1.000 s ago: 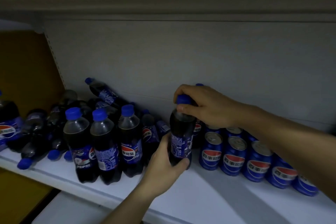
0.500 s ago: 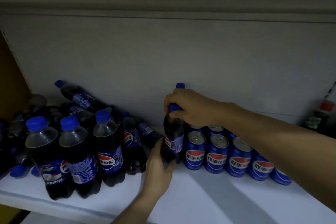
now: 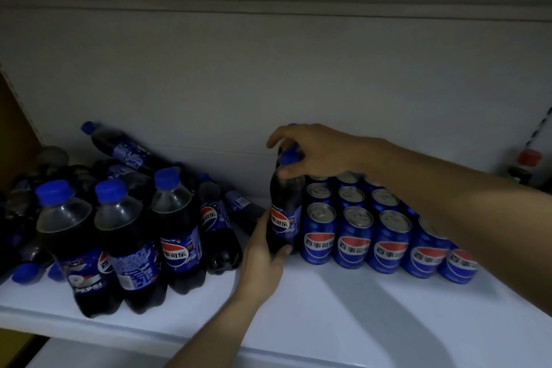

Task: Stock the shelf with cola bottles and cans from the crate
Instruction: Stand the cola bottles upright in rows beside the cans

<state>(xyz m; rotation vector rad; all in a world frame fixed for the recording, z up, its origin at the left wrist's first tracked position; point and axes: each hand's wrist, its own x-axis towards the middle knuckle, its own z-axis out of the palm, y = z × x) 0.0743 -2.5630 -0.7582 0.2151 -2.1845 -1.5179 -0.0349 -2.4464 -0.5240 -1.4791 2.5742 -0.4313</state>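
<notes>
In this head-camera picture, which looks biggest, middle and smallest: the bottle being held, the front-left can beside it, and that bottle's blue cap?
1. The held bottle, gripped by both hands, upright on the shelf; it looks tallest.
2. The front-left can, right beside it, clearly shorter.
3. The blue cap, smallest and partly hidden by fingers.
All three sit about equally near, so the ranking is fair.

On the shelf (image 3: 328, 317), bottles (image 3: 125, 236) stand left of the cans (image 3: 388, 242).

1. I have one view only, from a head-worn camera at about shelf height, facing forward and slightly down.
2. It sits close: the white shelf (image 3: 343, 308) fills the lower frame, its grey back panel (image 3: 268, 69) the upper.
</notes>
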